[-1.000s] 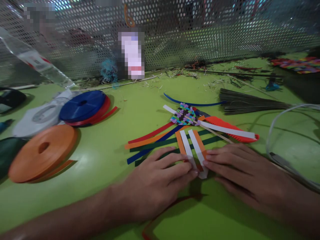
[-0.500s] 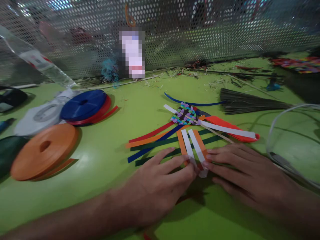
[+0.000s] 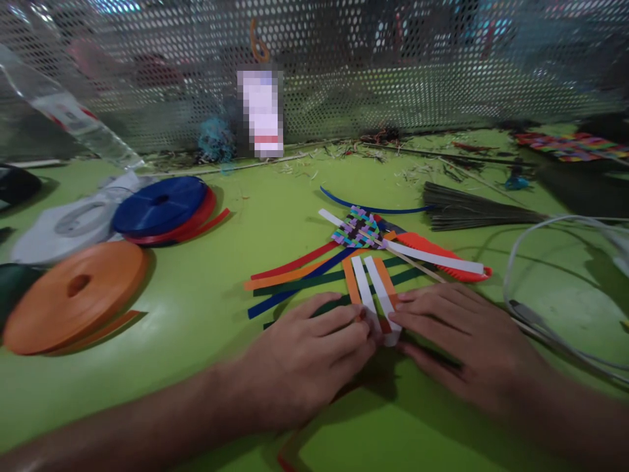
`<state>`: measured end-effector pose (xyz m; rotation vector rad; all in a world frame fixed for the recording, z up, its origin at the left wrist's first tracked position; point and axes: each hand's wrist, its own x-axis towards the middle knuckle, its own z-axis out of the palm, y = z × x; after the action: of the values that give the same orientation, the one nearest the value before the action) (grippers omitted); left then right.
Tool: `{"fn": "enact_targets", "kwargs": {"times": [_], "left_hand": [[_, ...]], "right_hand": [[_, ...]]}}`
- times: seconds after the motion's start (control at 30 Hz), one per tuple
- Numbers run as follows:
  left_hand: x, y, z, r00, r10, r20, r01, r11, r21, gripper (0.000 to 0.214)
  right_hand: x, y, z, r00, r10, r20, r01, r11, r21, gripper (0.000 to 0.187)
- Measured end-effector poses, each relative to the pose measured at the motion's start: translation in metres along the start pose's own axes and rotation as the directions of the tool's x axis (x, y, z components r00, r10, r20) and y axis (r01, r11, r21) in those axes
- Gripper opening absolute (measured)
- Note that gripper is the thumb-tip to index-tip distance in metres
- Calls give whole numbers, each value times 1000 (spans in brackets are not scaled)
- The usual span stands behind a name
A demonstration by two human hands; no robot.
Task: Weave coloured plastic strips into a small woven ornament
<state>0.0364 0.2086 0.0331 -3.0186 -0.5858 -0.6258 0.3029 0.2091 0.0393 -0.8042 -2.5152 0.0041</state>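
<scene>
At the front middle, white strips (image 3: 380, 285) and orange strips (image 3: 351, 280) stand side by side, folded at their near end. My left hand (image 3: 314, 357) has its fingers closed on that near end from the left. From the right, my right hand (image 3: 472, 344) grips the strips' edge between its fingertips and thumb. Behind them lie green strips (image 3: 304, 284), a blue strip (image 3: 263, 309) and a red strip (image 3: 295, 261). A small multicoloured woven piece (image 3: 358, 228) sits farther back, with a thin stick across it. My left fingers partly hide the fold.
On the left lie an orange strip roll (image 3: 105, 278), a blue roll (image 3: 181, 203) over a red one, and a white roll (image 3: 42, 239). Behind the right hand are an orange-red tool (image 3: 422, 248), dark stalks (image 3: 457, 208) and a white cable (image 3: 508, 262). A perforated metal screen (image 3: 334, 78) borders the back.
The view has shifted slightly. My left fingers have curled in more at the near end of the strips; my right hand keeps its hold on the right edge.
</scene>
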Motion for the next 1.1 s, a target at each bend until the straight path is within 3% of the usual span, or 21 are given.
{"fn": "enact_targets", "kwargs": {"times": [0.87, 1.1], "left_hand": [[2, -4, 0, 999, -36, 30, 39, 995, -96, 28], [1, -2, -2, 993, -116, 25, 117, 990, -83, 31]], "right_hand": [[-2, 2, 1, 1000, -15, 2, 15, 1000, 9, 16], [-2, 3, -1, 1000, -9, -2, 9, 1000, 27, 16]]}}
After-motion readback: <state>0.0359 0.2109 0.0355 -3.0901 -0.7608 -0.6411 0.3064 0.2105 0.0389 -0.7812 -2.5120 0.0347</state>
